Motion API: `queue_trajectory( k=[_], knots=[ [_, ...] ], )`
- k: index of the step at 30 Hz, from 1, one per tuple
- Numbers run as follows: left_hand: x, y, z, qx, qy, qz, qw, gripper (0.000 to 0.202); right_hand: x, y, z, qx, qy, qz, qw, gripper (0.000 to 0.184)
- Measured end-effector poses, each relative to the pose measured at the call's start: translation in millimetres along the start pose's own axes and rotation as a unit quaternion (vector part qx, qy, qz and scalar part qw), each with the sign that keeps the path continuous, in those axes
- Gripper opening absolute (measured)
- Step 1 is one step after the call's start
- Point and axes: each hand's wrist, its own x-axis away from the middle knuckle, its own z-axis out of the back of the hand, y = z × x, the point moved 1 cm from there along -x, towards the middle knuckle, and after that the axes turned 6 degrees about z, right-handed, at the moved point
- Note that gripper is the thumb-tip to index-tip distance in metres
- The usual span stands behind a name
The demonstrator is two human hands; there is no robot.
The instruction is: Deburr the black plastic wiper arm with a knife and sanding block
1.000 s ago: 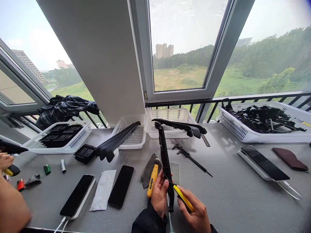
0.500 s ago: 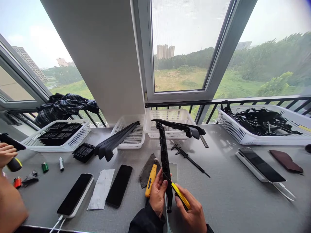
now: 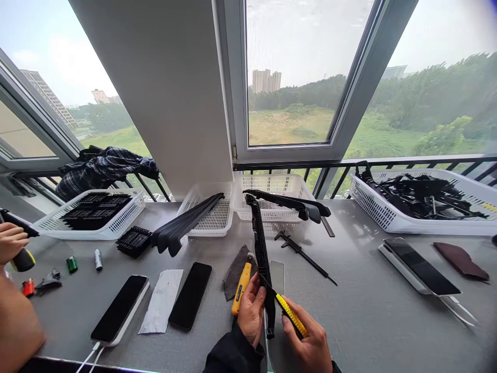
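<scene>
My left hand is closed around a long black plastic trim strip, which points away from me and stands nearly lengthwise in view. In my right hand is a yellow utility knife, its dark blade lying against the strip just beside my left thumb. Left of my left hand lies a yellow-orange handheld tool on a dark grey cloth. Beyond my hands, a black caliper rests on the table. Under the strip, a pale glass-like plate shows in part.
More black strips lean on white baskets. A basket of black parts stands right, another left. Phones and a white paper lie nearby. At far left, another person's hand holds a black part.
The far end of the strip has tilted slightly left. My right hand and the knife have shifted a little to the right, the blade still at the strip. The view has moved slightly.
</scene>
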Motion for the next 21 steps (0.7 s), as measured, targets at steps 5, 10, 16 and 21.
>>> queue_trajectory(
  k=[5,10,16,21],
  knots=[
    [-1,-2,2.1,0.007,-0.004,-0.003,1.0,0.06,8,13,2,0.017,-0.012,-0.034,0.999,0.035],
    [1,-1,2.4,-0.004,-0.01,-0.003,1.0,0.053,14,21,2,0.022,0.005,-0.053,0.998,0.035],
    [-1,-4,4.7,-0.028,-0.02,-0.015,0.999,0.058,23,23,-12,-0.001,0.07,-0.097,0.993,0.038],
    [-1,-6,5.9,-0.033,-0.015,-0.02,0.999,0.062,24,26,-17,-0.014,0.068,-0.088,0.994,0.04]
  ],
)
